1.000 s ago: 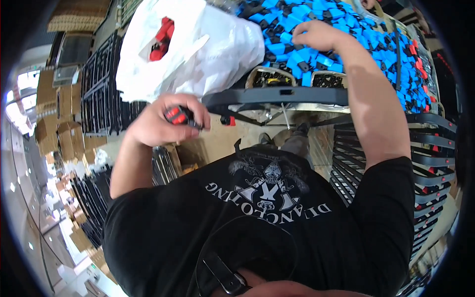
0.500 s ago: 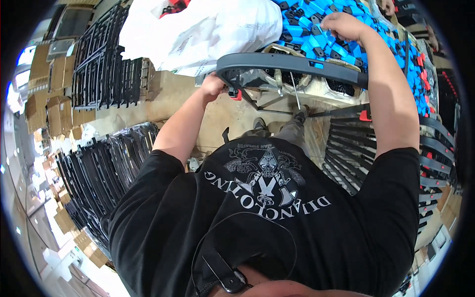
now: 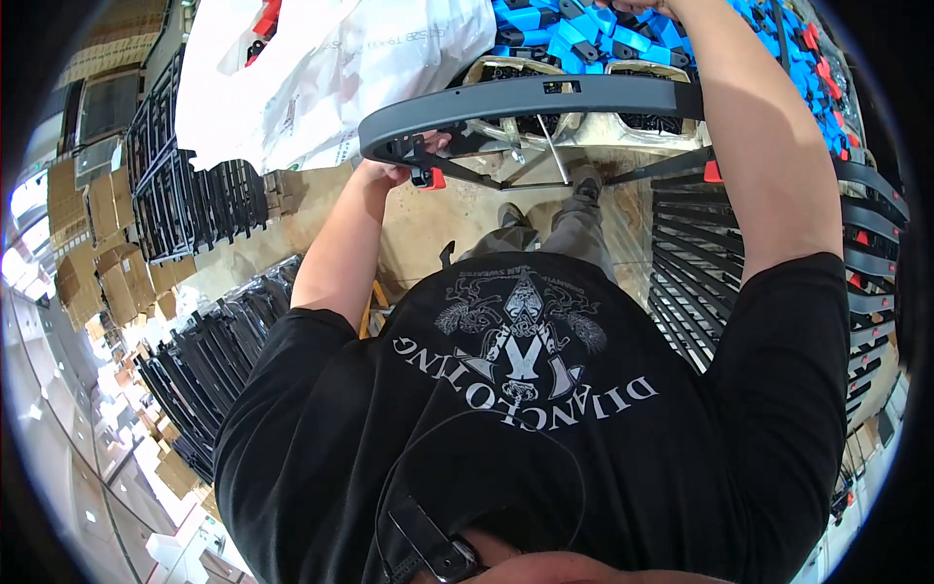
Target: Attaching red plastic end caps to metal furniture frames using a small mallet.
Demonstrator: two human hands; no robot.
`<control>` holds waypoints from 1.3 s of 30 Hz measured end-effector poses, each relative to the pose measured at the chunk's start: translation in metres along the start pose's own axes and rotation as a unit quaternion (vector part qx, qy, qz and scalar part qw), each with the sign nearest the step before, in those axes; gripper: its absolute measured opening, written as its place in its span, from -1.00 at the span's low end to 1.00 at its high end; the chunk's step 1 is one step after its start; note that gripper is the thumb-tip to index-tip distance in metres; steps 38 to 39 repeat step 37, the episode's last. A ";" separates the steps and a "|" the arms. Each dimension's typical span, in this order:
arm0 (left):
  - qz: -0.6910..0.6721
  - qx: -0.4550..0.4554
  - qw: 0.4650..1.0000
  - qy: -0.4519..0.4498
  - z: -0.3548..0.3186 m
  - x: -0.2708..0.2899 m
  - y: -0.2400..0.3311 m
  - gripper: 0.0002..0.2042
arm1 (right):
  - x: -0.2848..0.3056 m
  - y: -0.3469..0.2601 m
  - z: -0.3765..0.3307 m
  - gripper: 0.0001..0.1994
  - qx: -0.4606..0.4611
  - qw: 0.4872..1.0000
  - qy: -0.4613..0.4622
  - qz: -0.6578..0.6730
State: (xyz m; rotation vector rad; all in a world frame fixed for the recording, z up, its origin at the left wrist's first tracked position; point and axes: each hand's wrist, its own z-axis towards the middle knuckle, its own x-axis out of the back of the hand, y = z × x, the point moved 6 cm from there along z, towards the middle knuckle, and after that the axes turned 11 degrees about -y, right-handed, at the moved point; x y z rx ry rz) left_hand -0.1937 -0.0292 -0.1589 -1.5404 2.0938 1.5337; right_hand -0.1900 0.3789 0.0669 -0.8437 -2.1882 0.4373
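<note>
A dark grey curved frame bar (image 3: 535,97) runs across in front of me, with a small rectangular slot in its upper face. My left hand (image 3: 397,171) is closed around the frame's left bend, its fingers partly hidden behind the bar. Right beside that hand, a red clip (image 3: 434,180) sits on the frame's dark bracket. My right hand (image 3: 644,5) reaches to the pile of blue plastic parts (image 3: 593,37) with black ends. Most of that hand is cut off by the top edge, so its grip does not show.
A white plastic bag (image 3: 331,78) with red parts inside lies left of the blue pile. Open bags of small black pieces (image 3: 662,122) sit behind the bar. Dark frames (image 3: 686,263) stand in rows at right, more frames (image 3: 209,360) at left, near cardboard boxes (image 3: 122,282).
The frame and my left hand now appear farther left in the view. My right hand has gone up and left over the blue parts, to the picture's top edge.
</note>
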 end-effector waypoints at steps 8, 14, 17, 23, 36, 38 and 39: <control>0.000 -0.054 0.998 0.034 -0.010 0.016 -0.005 -0.72 | -0.005 -0.002 0.008 -0.69 0.194 0.973 -0.095 0.078; 0.083 -0.132 0.982 0.107 -0.016 0.013 -0.004 -0.64 | 0.002 0.009 0.001 -0.67 0.008 1.000 0.001 0.023; 0.157 -0.175 0.964 0.121 -0.014 0.016 -0.001 -0.63 | 0.003 0.009 0.001 -0.66 0.002 1.000 0.014 0.017; 0.174 -0.200 0.953 0.148 -0.020 0.035 -0.008 -0.66 | 0.002 0.006 0.001 -0.65 -0.001 1.000 0.005 0.011; 0.193 -0.174 0.931 0.255 -0.076 0.037 -0.006 -0.52 | 0.002 0.002 -0.004 -0.69 0.001 0.999 0.018 0.040; 0.244 -0.138 0.919 0.278 -0.090 0.023 0.002 -0.38 | 0.005 -0.001 -0.004 -0.69 0.002 0.999 0.019 0.036; 0.244 -0.138 0.919 0.278 -0.090 0.023 0.002 -0.38 | 0.005 -0.001 -0.004 -0.69 0.002 0.999 0.019 0.036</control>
